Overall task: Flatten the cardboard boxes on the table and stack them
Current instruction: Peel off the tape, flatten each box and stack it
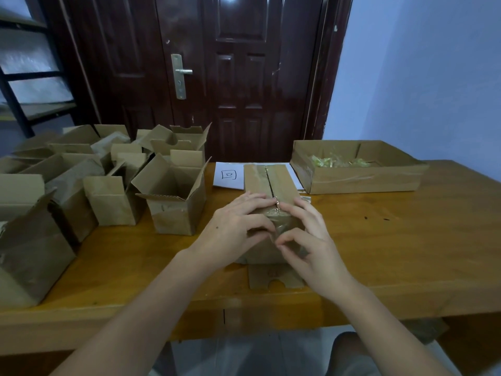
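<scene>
A taped-up cardboard box (271,180) stands in the middle of the wooden table (406,240), its top seam running away from me. My left hand (233,229) grips the box's near left corner, fingers over the top and thumb on the front face. My right hand (306,237) pinches at the clear tape on the near end of the seam. One loose flap (273,276) of this box lies flat on the table towards me. Several open cardboard boxes (173,196) crowd the left side of the table.
A shallow cardboard tray (360,180) with yellowish plastic bits sits at the back right. A white paper sheet (229,176) with a drawn mark lies behind the box. A dark door stands beyond the table, a metal shelf at far left.
</scene>
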Demonstrator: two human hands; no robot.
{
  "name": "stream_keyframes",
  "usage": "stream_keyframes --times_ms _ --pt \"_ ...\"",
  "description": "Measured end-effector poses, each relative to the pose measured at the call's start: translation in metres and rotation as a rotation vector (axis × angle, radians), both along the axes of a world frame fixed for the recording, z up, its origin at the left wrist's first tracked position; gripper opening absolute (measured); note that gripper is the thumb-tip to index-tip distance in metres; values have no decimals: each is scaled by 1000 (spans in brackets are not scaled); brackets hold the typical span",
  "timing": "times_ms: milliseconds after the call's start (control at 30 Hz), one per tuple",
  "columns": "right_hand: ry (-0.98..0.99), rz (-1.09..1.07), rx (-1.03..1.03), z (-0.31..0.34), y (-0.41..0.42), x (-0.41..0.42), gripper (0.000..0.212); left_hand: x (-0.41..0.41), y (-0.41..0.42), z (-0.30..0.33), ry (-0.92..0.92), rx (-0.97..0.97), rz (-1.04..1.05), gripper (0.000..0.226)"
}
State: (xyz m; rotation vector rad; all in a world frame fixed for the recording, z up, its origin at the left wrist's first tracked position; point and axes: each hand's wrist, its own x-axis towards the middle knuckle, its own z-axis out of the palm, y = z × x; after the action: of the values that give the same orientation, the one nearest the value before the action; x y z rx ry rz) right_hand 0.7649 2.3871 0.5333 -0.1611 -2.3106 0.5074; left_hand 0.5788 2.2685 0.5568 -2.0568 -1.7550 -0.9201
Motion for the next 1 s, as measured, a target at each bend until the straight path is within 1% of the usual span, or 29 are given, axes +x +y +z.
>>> stream_keyframes --times_ms 100,233,300,367,500,600,667,767,800,900,1000 --pt "-18 7 -70 9 0 3 10 2 1 -1 -46 41 7 9" --pt "-42 42 -176 23 0 10 16 3 2 0 -84 65 20 12" --pt "-42 8 -237 27 -1 10 11 3 3 -2 -84 72 24 11" --pt "-43 -33 -262 29 -1 9 11 4 4 -3 -92 85 31 11" --pt "-48 -52 -115 28 2 5 22 6 4 -3 -115 90 27 12" --pt "7 -102 -15 24 3 1 19 7 2 0 -128 68 26 14" --pt "51 -121 21 22 3 -3 19 6 -2 2 -134 30 21 22" --pt "93 -118 65 17 3 -5 15 4 -5 7 -164 -28 -6 40" --pt "101 -114 66 15 3 -5 14 3 -5 8 -174 -29 -4 39" --pt "120 -113 42 12 3 -6 14 3 -1 5 -148 10 30 21" --pt "90 -113 16 15 2 -6 18 4 2 -2 -164 48 52 13"
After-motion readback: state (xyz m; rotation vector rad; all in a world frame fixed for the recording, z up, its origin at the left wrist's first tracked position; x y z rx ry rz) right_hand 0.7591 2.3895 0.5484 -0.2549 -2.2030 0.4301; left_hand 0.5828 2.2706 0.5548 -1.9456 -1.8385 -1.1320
